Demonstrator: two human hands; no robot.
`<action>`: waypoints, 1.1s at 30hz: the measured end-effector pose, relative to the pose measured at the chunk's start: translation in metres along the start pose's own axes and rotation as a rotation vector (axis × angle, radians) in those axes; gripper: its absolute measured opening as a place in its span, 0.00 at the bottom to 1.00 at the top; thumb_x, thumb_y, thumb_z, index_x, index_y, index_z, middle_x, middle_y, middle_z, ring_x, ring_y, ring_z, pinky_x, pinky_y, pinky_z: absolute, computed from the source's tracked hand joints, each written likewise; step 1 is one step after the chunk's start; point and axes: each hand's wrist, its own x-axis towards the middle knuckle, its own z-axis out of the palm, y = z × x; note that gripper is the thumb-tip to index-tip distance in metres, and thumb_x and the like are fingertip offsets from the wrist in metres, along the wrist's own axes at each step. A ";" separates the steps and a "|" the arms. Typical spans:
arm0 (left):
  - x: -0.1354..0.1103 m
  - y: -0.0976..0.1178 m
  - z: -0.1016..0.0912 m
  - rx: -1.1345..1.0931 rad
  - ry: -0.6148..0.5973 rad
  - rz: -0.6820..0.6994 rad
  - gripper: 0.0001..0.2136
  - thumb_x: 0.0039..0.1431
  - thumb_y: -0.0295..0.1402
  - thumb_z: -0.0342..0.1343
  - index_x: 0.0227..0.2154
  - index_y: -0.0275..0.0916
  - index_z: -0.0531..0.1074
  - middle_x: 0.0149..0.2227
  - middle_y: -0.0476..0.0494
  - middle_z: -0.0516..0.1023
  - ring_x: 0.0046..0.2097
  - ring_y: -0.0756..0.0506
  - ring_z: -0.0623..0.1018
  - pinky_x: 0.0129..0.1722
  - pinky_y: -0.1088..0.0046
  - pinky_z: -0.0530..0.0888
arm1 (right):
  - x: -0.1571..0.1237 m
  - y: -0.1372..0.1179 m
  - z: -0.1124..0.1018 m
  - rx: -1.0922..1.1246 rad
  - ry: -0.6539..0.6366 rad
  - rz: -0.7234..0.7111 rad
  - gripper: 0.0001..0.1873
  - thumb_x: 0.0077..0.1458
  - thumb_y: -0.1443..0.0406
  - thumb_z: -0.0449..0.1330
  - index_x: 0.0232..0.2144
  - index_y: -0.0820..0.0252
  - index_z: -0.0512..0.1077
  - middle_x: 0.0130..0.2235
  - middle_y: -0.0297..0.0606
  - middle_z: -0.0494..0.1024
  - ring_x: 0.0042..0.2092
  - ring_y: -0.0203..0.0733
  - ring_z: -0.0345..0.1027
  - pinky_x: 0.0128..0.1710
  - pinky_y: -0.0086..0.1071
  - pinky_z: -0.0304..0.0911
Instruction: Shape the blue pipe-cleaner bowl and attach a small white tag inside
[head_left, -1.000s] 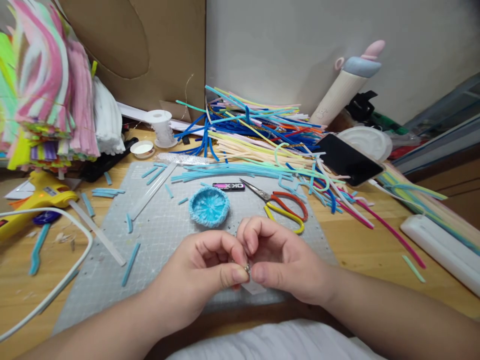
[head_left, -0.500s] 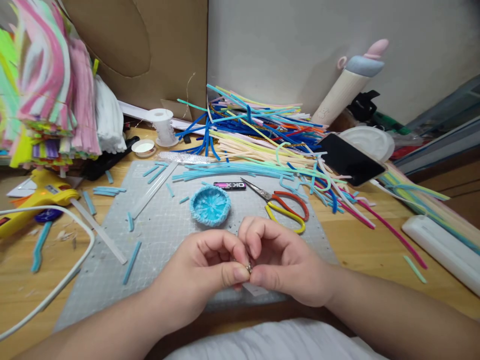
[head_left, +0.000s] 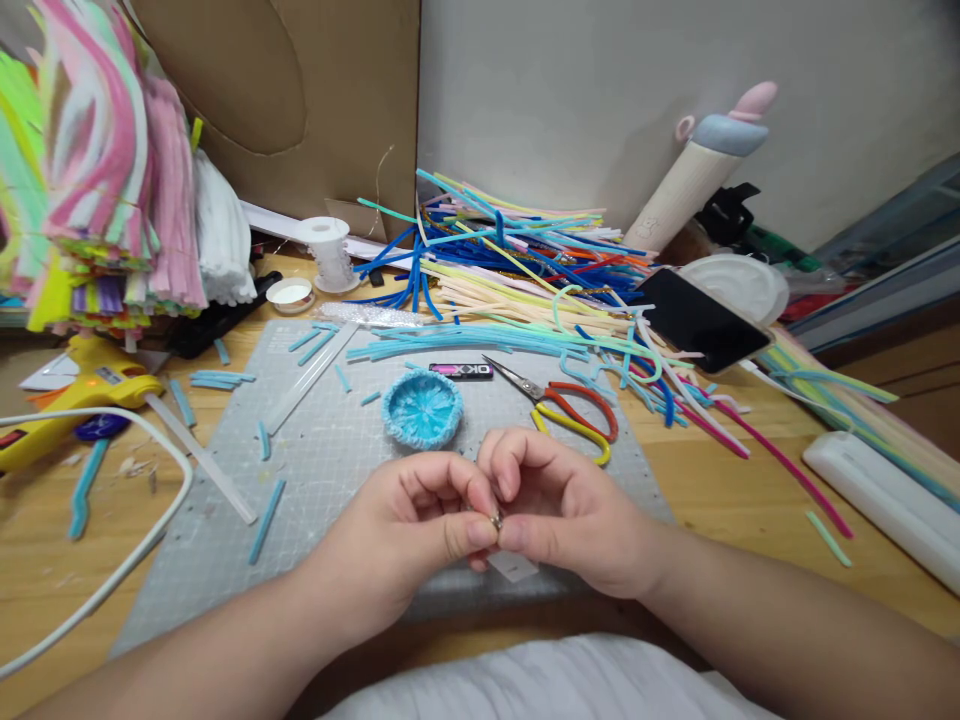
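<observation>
My left hand (head_left: 427, 520) and my right hand (head_left: 559, 510) meet above the near part of the grey cutting mat (head_left: 315, 500). Between the thumbs and fingertips of both is a small shiny metal piece (head_left: 496, 521), mostly covered, so its kind cannot be made out. Under the fingers shows a small white tag-like piece (head_left: 514, 567). Just beyond my hands sits a round blue pipe-cleaner bowl (head_left: 423, 410). Scissors (head_left: 574, 410) with one red and one yellow handle lie on the mat to its right, and a pink-and-black battery (head_left: 461, 371) lies behind it.
A yellow glue gun (head_left: 90, 400) with a white cable (head_left: 169, 445) lies at left. Bundled pipe cleaners (head_left: 97, 190) stand behind it. Loose pipe cleaners (head_left: 525, 250) are heaped at the back. On the right are a phone (head_left: 705, 318) and a white power strip (head_left: 885, 510).
Both hands have risen very slightly with the small metal piece still between the fingertips. More of the white piece beneath them shows. The view has shifted a little.
</observation>
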 end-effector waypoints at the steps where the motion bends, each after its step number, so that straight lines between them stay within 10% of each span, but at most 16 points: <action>1: 0.000 0.000 0.000 0.000 0.002 -0.002 0.09 0.45 0.31 0.69 0.23 0.34 0.74 0.23 0.51 0.72 0.25 0.54 0.72 0.26 0.80 0.69 | 0.000 0.000 0.000 -0.008 0.000 -0.002 0.11 0.53 0.70 0.64 0.32 0.59 0.63 0.35 0.32 0.68 0.34 0.33 0.69 0.35 0.30 0.68; 9: 0.000 0.003 0.001 0.035 0.022 -0.065 0.11 0.42 0.33 0.70 0.22 0.34 0.73 0.20 0.51 0.73 0.23 0.54 0.71 0.25 0.80 0.69 | 0.000 -0.003 -0.001 -0.084 -0.036 0.006 0.07 0.56 0.65 0.62 0.34 0.59 0.65 0.32 0.33 0.68 0.34 0.35 0.69 0.34 0.34 0.69; 18: 0.001 0.006 -0.005 -0.102 -0.092 -0.232 0.09 0.48 0.33 0.65 0.27 0.32 0.73 0.23 0.49 0.72 0.24 0.55 0.69 0.26 0.80 0.70 | -0.002 -0.014 -0.006 -0.871 0.011 -0.341 0.03 0.58 0.69 0.56 0.33 0.58 0.70 0.31 0.37 0.72 0.34 0.38 0.66 0.36 0.33 0.63; 26: 0.002 0.005 -0.005 -0.096 -0.088 -0.218 0.09 0.51 0.34 0.64 0.28 0.33 0.72 0.23 0.50 0.69 0.22 0.57 0.65 0.23 0.83 0.61 | -0.002 -0.012 -0.001 -0.889 0.078 -0.361 0.04 0.58 0.69 0.55 0.32 0.58 0.68 0.30 0.36 0.71 0.34 0.38 0.65 0.36 0.33 0.63; 33: 0.003 0.002 -0.008 -0.167 -0.125 -0.316 0.11 0.46 0.35 0.66 0.25 0.32 0.73 0.20 0.49 0.70 0.19 0.57 0.65 0.18 0.83 0.60 | -0.006 -0.008 -0.007 -0.498 0.072 -0.094 0.03 0.59 0.65 0.59 0.35 0.59 0.70 0.35 0.37 0.73 0.37 0.36 0.66 0.39 0.32 0.63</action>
